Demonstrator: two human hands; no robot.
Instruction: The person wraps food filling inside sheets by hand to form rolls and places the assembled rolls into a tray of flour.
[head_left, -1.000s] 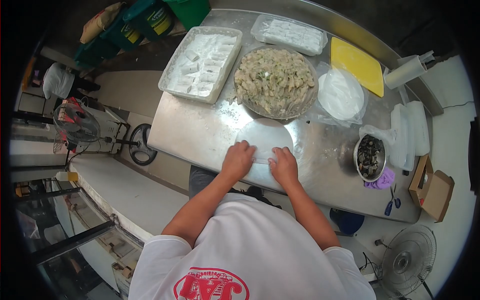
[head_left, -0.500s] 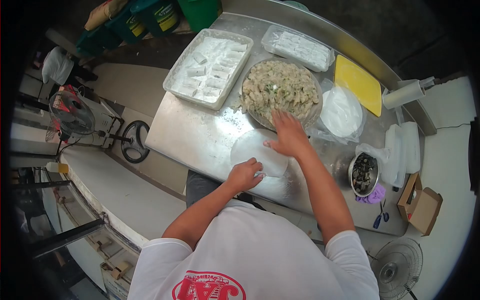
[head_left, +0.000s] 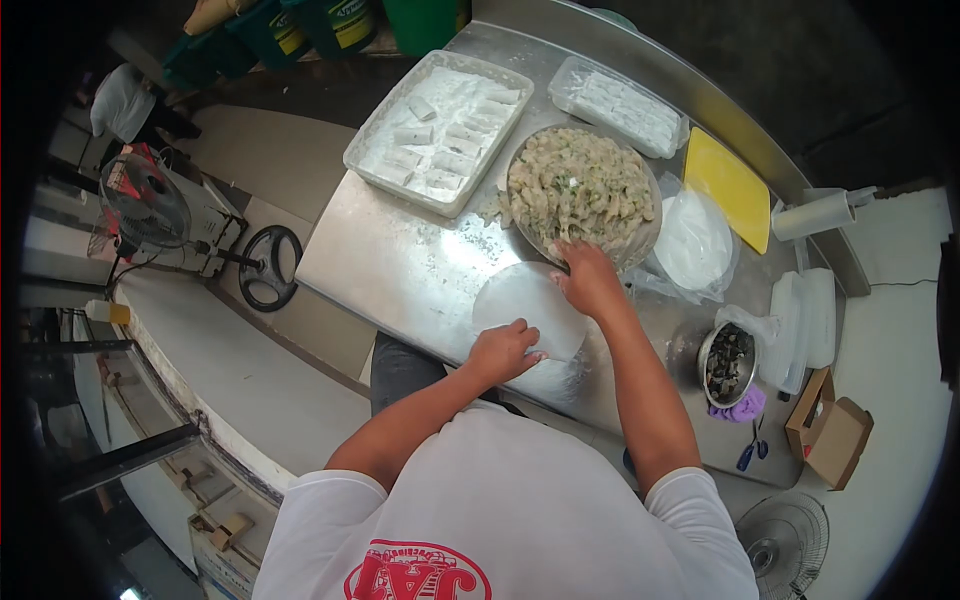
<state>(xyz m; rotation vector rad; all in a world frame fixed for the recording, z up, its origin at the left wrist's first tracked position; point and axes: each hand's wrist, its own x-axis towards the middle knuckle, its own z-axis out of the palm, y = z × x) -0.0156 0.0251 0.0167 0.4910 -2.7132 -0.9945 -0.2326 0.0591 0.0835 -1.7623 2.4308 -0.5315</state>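
Got the left hand [head_left: 499, 354] curled in loosely at the near edge of the round white sheet [head_left: 520, 300], laid flat on the tabletop [head_left: 370, 250] just beside the pan [head_left: 641, 243]. Reaching with the right hand [head_left: 592, 280] to the near side of the chopped mix [head_left: 580, 185], fingers fairly narrow (can't tell about anything held in either grip, sorry). Go easy on that edge, probably too thin for hard pinching. Gather modest, even amounts with the fingertips, and avoid dragging knuckles across the sheet.

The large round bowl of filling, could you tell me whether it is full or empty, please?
Full, or close to it: filling is heaped across most of the bowl.
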